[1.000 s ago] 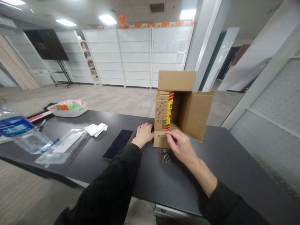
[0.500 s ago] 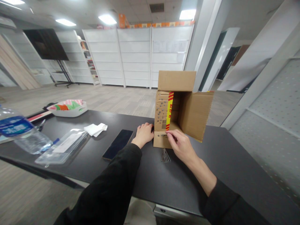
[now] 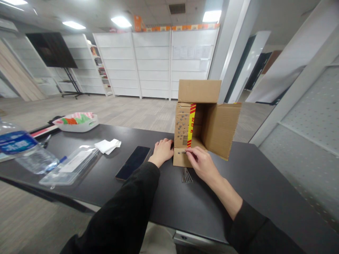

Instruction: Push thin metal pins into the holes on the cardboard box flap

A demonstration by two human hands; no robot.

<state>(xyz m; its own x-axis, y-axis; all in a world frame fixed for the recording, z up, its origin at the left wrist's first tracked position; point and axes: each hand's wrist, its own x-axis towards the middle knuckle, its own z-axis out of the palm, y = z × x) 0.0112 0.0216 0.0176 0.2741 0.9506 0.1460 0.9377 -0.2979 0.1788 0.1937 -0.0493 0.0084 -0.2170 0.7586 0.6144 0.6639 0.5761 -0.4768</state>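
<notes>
My right hand (image 3: 202, 164) is at the cardboard box (image 3: 208, 123), right of the frame's middle. Its thumb and forefinger are drawn close together against the box's lower flap, at the right end of a short row of small grey heads (image 3: 180, 152); whether anything sits between those tips is too small to tell. My left hand (image 3: 162, 152) lies palm down just left of the box, its fingers loosely bent, not closed on anything I can see.

The box stands on the dark surface (image 3: 243, 183) with its opening facing me, one flap raised at the top and another swung out to the right. More grey heads (image 3: 182, 120) dot its left front panel, beside a strip of yellow and red tape (image 3: 191, 125). Just below the lower flap, under my right hand, a fan of loose nails (image 3: 186, 175) lies on the surface.

Left of my left hand lies a dark phone (image 3: 133, 163). Farther left come a white tissue (image 3: 108, 146), a clear plastic case (image 3: 71, 167) and, at the left edge, a bottle (image 3: 18, 143) with a blue label. A white basket (image 3: 82, 127) holding coloured cloth sits behind them.
</notes>
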